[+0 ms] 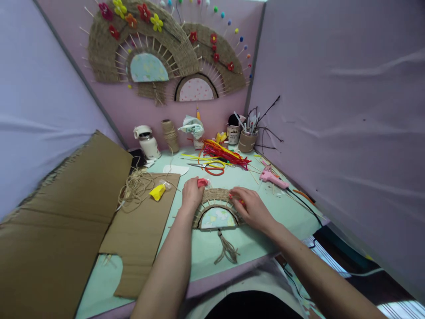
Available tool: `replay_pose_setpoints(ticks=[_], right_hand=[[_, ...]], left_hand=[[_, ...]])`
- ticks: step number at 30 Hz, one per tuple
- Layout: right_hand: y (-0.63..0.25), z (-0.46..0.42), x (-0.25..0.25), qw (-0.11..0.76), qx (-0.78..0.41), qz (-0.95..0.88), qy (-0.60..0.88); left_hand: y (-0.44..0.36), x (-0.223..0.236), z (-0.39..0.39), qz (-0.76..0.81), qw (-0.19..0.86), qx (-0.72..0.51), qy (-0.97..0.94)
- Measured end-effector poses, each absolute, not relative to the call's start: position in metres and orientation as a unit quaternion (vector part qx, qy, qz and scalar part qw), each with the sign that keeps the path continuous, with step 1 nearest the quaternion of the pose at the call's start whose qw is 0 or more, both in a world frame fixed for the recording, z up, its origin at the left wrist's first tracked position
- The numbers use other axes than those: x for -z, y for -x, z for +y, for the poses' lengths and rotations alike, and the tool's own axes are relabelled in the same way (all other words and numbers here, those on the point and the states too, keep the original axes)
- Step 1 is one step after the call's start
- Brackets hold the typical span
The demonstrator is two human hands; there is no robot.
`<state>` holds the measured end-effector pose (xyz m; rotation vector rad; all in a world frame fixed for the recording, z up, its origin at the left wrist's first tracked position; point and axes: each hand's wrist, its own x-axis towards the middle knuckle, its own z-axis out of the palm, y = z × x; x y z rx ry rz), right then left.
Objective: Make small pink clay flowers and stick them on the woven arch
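A small woven twine fan with a pale floral half-circle and a twine tassel lies on the table before me. My left hand is closed at its upper left edge, with a small red packet in clear plastic at the fingertips. Over the fan's right side bends my right hand, its fingers pinched at a small red piece against the weave. Another red-and-yellow bit shows beneath that hand, partly hidden.
Scissors and red and yellow craft stems lie behind the fan. A pink glue gun is at right. Cardboard, tangled twine and a yellow packet occupy the left. A white bottle stands behind.
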<state>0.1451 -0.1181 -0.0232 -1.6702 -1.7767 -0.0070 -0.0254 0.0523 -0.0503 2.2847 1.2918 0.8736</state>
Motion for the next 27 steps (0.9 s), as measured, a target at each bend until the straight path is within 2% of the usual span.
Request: replay_pose_setpoints(ticks=[4,8,11,14,27], right_hand=[[-0.143,-0.112,0.017,0.373,-0.018,-0.673,0.639],[-0.142,-0.104,-0.001,0.445,-0.016,-0.640,0.626],[-0.136,-0.099,-0.013,0.525,-0.019,-0.602,0.601],[-0.128,-0.097,-0.017,0.568,-0.024,-0.588,0.575],[-0.124,-0.098,-0.004,0.563,-0.052,-0.560,0.605]], left_hand=[[0.025,0.038,0.049,0.440,0.228,-0.376,-0.783],[0.021,0.021,0.038,0.352,0.323,-0.469,-0.743],[0.017,0.015,0.029,0.282,0.403,-0.479,-0.727],[0.013,0.015,0.024,0.243,0.440,-0.468,-0.727],[0.010,0.013,0.014,0.226,0.442,-0.445,-0.745]])
